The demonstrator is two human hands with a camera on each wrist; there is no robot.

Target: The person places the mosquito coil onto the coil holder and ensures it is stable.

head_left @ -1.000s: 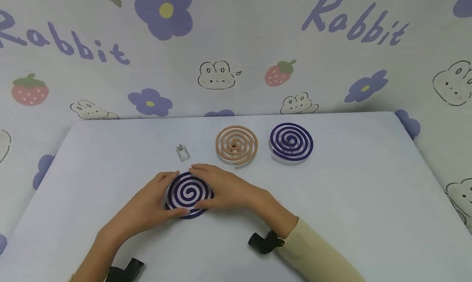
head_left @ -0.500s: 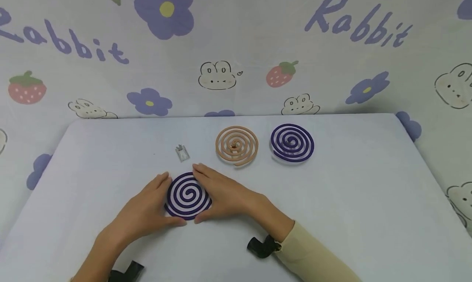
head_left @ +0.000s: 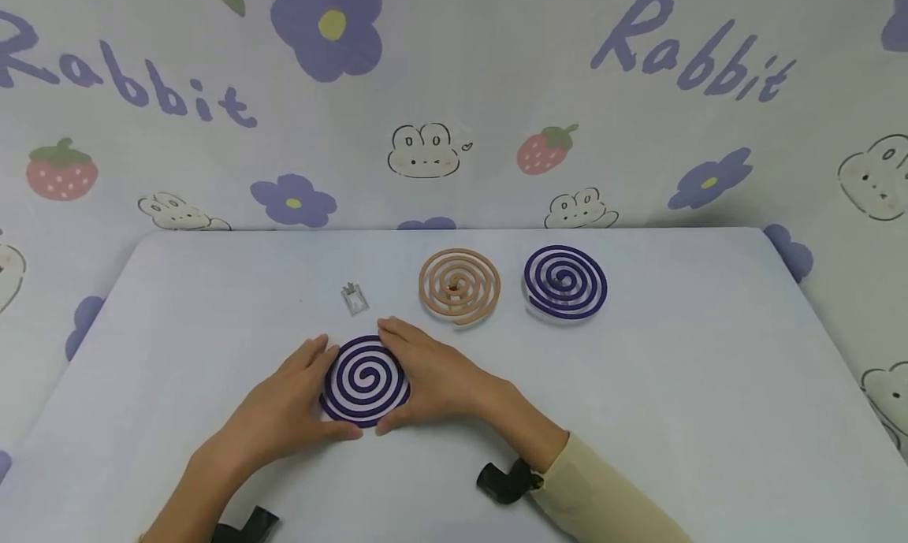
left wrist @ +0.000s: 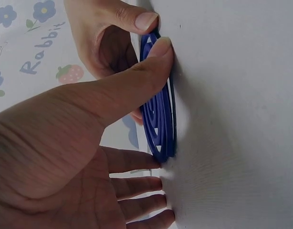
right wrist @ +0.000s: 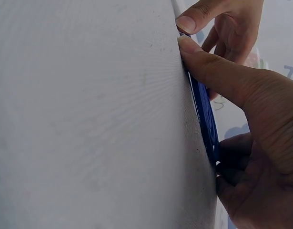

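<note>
A dark blue mosquito coil lies flat and low over the white table, between both hands. My left hand holds its left side, thumb along the near edge and fingers spread at the far left edge. From the right, my right hand grips the rim, thumb near and fingers far. The two thumbs almost meet at the near edge. Seen from the side in the left wrist view, the coil shows a thick, layered edge. In the right wrist view, the coil sits close to the tabletop.
Behind the hands lies a small metal coil stand. Further right are an orange-brown mosquito coil and another dark blue coil, both slightly raised. A printed cloth hangs behind the white table.
Both thumbs have drawn back from the coil's top to its near edge, and the hands now surround its rim. The coil stays in about the same place.
</note>
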